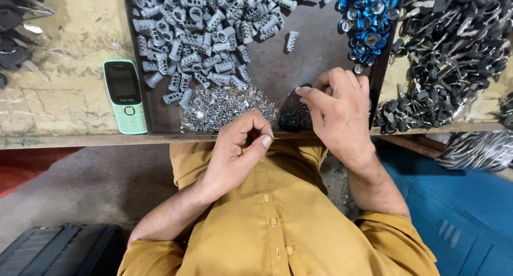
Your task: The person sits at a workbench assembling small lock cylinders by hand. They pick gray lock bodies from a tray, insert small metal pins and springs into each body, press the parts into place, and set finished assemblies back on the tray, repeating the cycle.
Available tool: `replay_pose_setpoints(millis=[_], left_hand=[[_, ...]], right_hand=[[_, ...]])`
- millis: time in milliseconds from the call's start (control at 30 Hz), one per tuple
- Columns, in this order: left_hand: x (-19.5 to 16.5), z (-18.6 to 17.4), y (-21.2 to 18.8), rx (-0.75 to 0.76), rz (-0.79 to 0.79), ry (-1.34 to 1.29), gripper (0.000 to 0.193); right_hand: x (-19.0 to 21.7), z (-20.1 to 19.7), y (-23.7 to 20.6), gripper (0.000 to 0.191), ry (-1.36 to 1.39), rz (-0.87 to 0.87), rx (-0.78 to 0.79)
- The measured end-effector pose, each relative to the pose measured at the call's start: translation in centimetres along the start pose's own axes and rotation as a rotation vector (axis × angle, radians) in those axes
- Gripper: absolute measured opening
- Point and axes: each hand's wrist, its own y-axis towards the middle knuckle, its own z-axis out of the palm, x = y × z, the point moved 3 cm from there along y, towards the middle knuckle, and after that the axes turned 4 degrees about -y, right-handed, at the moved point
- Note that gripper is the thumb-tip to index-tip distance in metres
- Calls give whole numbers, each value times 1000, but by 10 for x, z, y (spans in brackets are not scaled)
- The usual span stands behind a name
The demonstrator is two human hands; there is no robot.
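Note:
My left hand (240, 150) hovers at the near edge of the dark metal tray (315, 46). Its fingers are curled and the thumb presses the forefinger; anything inside the pinch is hidden. My right hand (336, 113) reaches over the tray's near right corner, fingertips down on a small heap of dark tiny parts (295, 118). Whether they pinch one is hidden. A pile of shiny silver bits (224, 107) lies just left of that heap. Grey metal cylinders (203, 30) fill the tray's far left. Blue rings (368, 14) are heaped at its far right.
A mint-green push-button phone (125, 97) lies on the worn bench left of the tray. Several black-headed keys (454, 46) are heaped right of it, with more dark tools at the far left. A black crate (59, 249) sits on the floor, and blue fabric (459, 212) is at the right.

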Motion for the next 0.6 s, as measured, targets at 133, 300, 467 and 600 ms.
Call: replay_pose_setpoints(millis=[133,300,467,600], left_hand=[[4,-6,-2,9,-3,-32,7],[4,-5,-2,29,-19,-66,7],[-3,-2,0,7,74,-6,9],[3,-1,6,-16,-97,-251,6]], right_hand=[[-4,1,7,15,-55,-12,2],[-8,4,22,15,-51,-79,-19],[9,-9,16,16,136,-27,-133],[44,-3,-17,11,602,-38,-126]])
